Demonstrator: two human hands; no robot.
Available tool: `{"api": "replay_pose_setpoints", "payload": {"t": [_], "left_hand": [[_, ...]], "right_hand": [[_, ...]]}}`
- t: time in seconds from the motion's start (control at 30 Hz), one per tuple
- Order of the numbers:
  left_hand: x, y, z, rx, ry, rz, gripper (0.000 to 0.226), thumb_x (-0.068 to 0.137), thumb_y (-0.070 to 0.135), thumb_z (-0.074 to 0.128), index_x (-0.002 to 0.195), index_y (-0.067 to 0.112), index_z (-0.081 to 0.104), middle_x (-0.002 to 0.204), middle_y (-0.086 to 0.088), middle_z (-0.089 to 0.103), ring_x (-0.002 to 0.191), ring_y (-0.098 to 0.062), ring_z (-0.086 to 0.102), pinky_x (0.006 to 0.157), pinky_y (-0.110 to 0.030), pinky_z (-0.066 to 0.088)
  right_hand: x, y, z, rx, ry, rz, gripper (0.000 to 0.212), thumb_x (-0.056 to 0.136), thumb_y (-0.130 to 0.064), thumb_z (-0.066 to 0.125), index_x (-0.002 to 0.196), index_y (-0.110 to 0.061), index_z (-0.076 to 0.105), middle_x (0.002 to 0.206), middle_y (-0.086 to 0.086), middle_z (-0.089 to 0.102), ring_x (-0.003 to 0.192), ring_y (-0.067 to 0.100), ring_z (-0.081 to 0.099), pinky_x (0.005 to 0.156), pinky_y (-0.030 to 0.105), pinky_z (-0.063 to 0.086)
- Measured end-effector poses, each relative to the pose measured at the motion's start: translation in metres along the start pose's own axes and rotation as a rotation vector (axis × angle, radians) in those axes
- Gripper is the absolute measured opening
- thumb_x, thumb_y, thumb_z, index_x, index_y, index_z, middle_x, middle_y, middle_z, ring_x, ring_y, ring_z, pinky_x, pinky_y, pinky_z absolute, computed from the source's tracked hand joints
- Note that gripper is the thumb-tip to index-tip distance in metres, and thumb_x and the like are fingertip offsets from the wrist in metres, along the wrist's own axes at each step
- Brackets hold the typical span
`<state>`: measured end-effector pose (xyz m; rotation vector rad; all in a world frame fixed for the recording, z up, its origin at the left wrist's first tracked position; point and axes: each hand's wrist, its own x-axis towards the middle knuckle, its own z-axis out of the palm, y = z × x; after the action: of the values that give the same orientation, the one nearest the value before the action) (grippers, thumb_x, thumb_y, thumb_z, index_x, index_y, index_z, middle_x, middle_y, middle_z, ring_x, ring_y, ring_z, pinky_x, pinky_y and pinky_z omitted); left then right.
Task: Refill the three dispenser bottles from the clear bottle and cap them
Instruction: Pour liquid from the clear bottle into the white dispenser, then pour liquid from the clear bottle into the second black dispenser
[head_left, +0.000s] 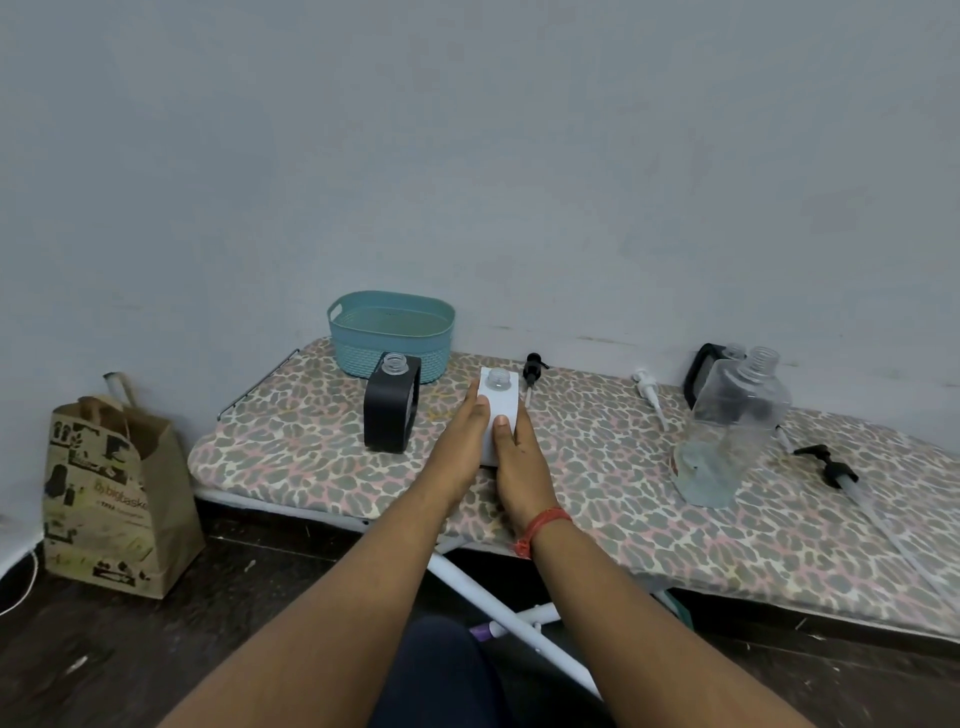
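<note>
A white dispenser bottle (503, 410) stands uncapped on the ironing board (597, 467), between my two hands. My left hand (462, 441) lies flat against its left side with straight fingers. My right hand (519, 462) grips it, thumb on the front face and fingers round the right side. Just to the left stands a black dispenser bottle (392, 410), also uncapped. The clear bottle (727, 431) is upright at the right, open, with a little liquid at the bottom. Behind it a second black dispenser bottle (701, 374) is partly hidden.
Three pump caps lie on the board: a black one (532, 369) behind the white bottle, a white one (647, 387), and a black one (826, 462) at the right. A teal basket (392, 332) stands at the back left. A paper bag (114, 493) sits on the floor.
</note>
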<state>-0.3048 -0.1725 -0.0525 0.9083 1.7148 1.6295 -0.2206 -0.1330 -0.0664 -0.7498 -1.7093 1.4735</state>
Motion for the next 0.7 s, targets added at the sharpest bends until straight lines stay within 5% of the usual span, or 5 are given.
{"api": "replay_pose_setpoints", "payload": {"t": [0.07, 0.2, 0.43, 0.6, 0.7], "left_hand": [[-0.001, 0.0, -0.001, 0.009, -0.008, 0.002, 0.046, 0.113, 0.035, 0.031, 0.158, 0.03, 0.038, 0.152, -0.002, 0.052, 0.132, -0.017, 0.054, 0.11, -0.031, 0.043], [-0.005, 0.0, -0.003, -0.013, 0.002, -0.001, 0.052, 0.112, 0.043, 0.03, 0.162, 0.03, 0.029, 0.159, 0.0, 0.045, 0.138, -0.017, 0.05, 0.117, -0.037, 0.039], [-0.026, 0.0, -0.009, 0.125, 0.083, 0.124, 0.073, 0.096, 0.07, 0.033, 0.162, 0.042, 0.018, 0.168, 0.01, 0.025, 0.152, -0.014, 0.029, 0.123, -0.04, 0.027], [-0.042, 0.011, -0.001, 0.328, 0.184, 0.378, 0.064, 0.103, 0.059, 0.041, 0.161, 0.038, 0.024, 0.168, 0.015, 0.022, 0.151, 0.003, 0.017, 0.125, -0.031, 0.021], [-0.052, 0.024, 0.016, 0.468, 0.141, 0.602, 0.064, 0.1, 0.062, 0.037, 0.159, 0.044, 0.019, 0.166, 0.023, 0.018, 0.152, 0.009, 0.011, 0.122, -0.02, 0.016]], "right_hand": [[-0.001, -0.001, -0.001, -0.013, -0.005, -0.002, 0.043, 0.108, -0.036, 0.037, 0.151, -0.039, 0.034, 0.134, -0.024, 0.05, 0.103, -0.027, 0.051, 0.088, -0.001, 0.037], [-0.004, 0.0, -0.005, -0.014, -0.006, 0.035, 0.054, 0.107, -0.04, 0.038, 0.158, -0.034, 0.022, 0.154, -0.011, 0.041, 0.128, 0.002, 0.048, 0.108, 0.022, 0.036], [-0.021, 0.004, -0.039, -0.138, 0.039, -0.006, 0.06, 0.105, -0.045, 0.041, 0.158, -0.031, 0.018, 0.163, -0.01, 0.025, 0.147, 0.008, 0.028, 0.122, 0.033, 0.025], [-0.039, 0.002, -0.076, -0.186, 0.19, -0.105, 0.05, 0.104, -0.042, 0.046, 0.151, -0.029, 0.036, 0.146, -0.015, 0.044, 0.133, 0.002, 0.044, 0.11, 0.024, 0.037], [-0.048, -0.001, -0.102, -0.251, 0.385, -0.195, 0.025, 0.103, -0.036, 0.05, 0.128, -0.035, 0.049, 0.122, -0.016, 0.055, 0.107, -0.009, 0.053, 0.093, 0.022, 0.047]]}}
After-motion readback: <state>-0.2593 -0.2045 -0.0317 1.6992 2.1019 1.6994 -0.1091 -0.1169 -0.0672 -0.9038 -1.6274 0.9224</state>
